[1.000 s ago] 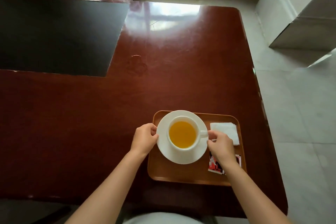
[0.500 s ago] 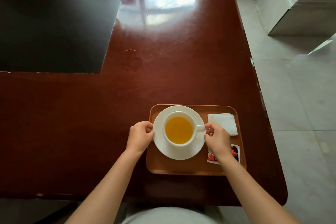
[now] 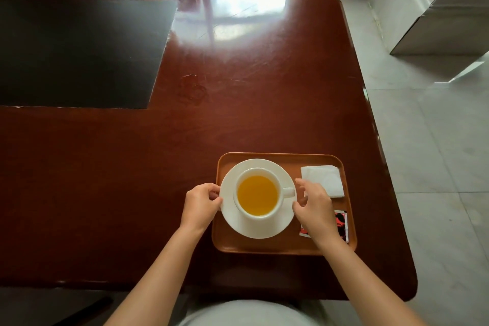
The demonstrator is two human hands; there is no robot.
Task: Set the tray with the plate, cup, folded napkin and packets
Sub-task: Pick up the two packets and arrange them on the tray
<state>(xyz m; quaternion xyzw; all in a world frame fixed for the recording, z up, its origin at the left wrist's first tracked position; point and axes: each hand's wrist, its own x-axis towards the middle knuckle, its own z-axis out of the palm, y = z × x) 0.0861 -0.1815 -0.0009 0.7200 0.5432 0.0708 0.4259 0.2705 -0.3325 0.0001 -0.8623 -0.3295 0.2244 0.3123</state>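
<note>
An orange-brown tray [image 3: 264,247] lies on the table near its right front corner. A white plate [image 3: 255,229] rests on the tray's left part and carries a white cup [image 3: 258,194] of yellow tea, handle pointing right. My left hand [image 3: 202,204] curls on the plate's left rim. My right hand [image 3: 315,206] hovers at the plate's right rim with fingers spread, holding nothing. A folded white napkin [image 3: 321,180] fills the tray's far right corner. Red, black and white packets [image 3: 341,223] lie at its near right, partly hidden by my right hand.
The glossy red-brown table [image 3: 238,114] stretches away to the left and back, with a black inset panel [image 3: 79,53] at the far left. Its right edge runs close to the tray. A white cabinet [image 3: 436,2] stands on the tiled floor at the back right.
The plate with the cup has settled onto the tray. My right hand's fingers have come off the rim and spread apart. My left hand stays at the left rim.
</note>
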